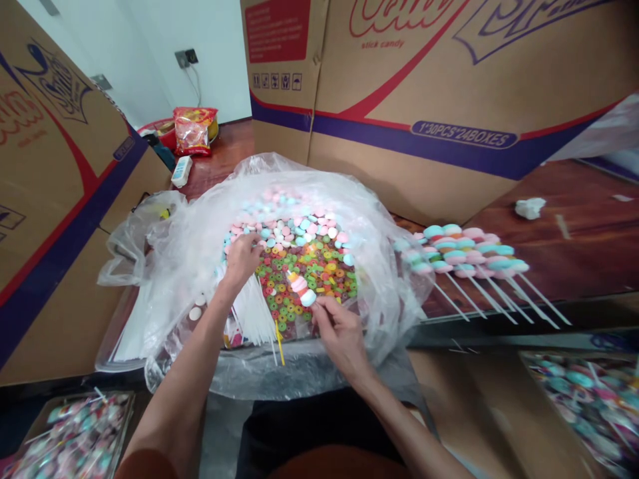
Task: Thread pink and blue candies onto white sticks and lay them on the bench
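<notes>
Item: sweet-threading station, seen from above. Right hand (342, 332): fingertips pinched on the lower end of a part-filled stick (302, 288), which carries a few pink, white and blue pieces and points up over the heap. Left hand (243, 256): fingers curled down into the pastel discs (294, 223) at the heap's far-left edge; whether a disc is gripped cannot be told. Ring sweets (319, 266): multicoloured, just below the discs, under the stick. White sticks (252, 313): loose bundle between the forearms. Plastic sheet (200, 226): crumpled liner around all of it. Finished skewers (464, 256): fanned row on the table, well to the right. Cartons (424, 100): behind. Handling note, as a judgement: keep the stick steady and low, pick one disc at a time, and press it on squarely.
</notes>
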The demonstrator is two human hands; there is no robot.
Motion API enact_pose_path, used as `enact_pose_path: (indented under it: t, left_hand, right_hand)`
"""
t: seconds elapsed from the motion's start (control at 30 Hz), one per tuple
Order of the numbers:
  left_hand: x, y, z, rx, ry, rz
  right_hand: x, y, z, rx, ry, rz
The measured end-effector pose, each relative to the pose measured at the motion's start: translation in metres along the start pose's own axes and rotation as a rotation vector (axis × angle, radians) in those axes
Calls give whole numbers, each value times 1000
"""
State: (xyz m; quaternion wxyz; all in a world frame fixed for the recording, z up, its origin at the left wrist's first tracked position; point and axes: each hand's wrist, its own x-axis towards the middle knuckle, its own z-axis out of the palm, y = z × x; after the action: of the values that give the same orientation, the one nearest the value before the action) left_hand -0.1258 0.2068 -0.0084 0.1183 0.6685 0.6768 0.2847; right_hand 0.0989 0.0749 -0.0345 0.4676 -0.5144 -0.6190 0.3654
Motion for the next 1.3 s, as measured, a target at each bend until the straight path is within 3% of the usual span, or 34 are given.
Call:
enact_pose_path:
  t: [0.27, 0.5, 0.6, 0.83, 1.03, 1.3]
  left_hand:
    - [8, 14, 27, 43, 43, -26]
    - [5, 11, 25, -39, 18, 6]
    - [-4, 15, 18, -239, 26, -51]
    - [-50, 37, -6, -997, -55, -152]
    - [-75, 47, 5, -1160, -6, -301]
    - [-82, 47, 19, -1287, -29, -428]
  right_hand:
    - [-1, 0, 0, -4, -7, -14]
    - [-1, 1, 1, 2, -18, 4]
    - [-1, 1, 1, 9, -16, 3]
    - [0, 0, 1, 18, -11, 9]
    - [-1, 0, 1, 24, -26, 1]
    - [0, 5, 2, 17, -53, 1]
